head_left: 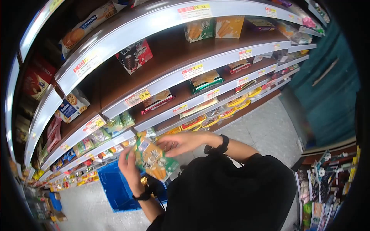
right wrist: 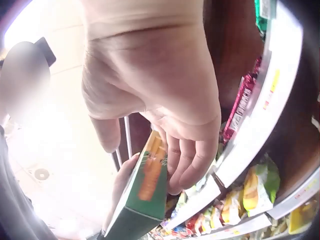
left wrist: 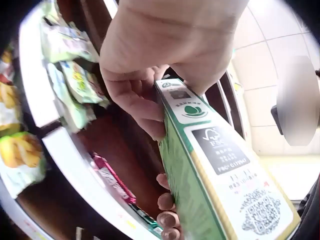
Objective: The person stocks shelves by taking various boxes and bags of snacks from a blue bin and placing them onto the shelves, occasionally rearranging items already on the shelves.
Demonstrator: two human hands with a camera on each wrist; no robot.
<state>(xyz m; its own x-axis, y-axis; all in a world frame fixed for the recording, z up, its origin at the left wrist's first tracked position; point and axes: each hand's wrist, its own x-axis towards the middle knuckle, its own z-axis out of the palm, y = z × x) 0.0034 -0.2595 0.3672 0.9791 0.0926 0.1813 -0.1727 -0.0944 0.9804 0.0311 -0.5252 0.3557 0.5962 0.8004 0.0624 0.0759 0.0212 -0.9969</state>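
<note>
A green and white box (head_left: 158,163) with wafer rolls pictured on it is held in front of the body. My left hand (head_left: 129,166) grips one end, and the left wrist view has its fingers (left wrist: 137,107) along the green side of the carton. At the opposite end is my right hand (head_left: 185,142). Its long fingers (right wrist: 186,162) lie nearly straight against the box in the right wrist view, while the thumb (right wrist: 106,135) stands off from it. The side panel with a QR code faces the left wrist camera.
Curved store shelves (head_left: 162,94) with price tags run across the front. Red and black Portland box (head_left: 135,56) and a yellow box (head_left: 229,27) stand on them. A blue basket (head_left: 111,188) is on the floor below my hands. A green curtain (head_left: 325,84) hangs at right.
</note>
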